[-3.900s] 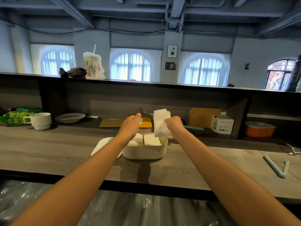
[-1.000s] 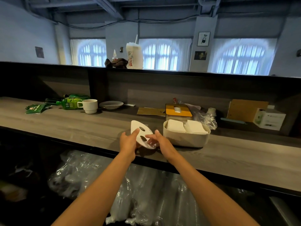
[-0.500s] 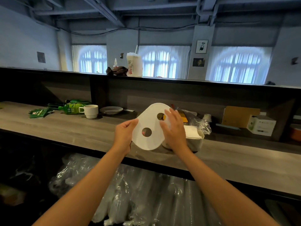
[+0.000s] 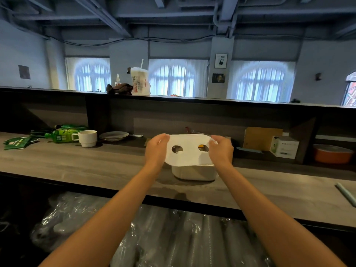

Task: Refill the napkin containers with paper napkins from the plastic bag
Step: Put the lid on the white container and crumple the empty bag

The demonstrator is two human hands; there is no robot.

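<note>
Overhead, flat white two-holed lid (image 4: 187, 151), oval container (image 4: 194, 172)

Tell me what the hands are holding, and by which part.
Both hands hold the white two-hole lid above the napkin container: left hand grips its left end, right hand its right end.

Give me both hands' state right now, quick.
Left hand: holding the left end of the white oval plastic lid with two round holes.
Right hand: holding the lid's right end.
</note>
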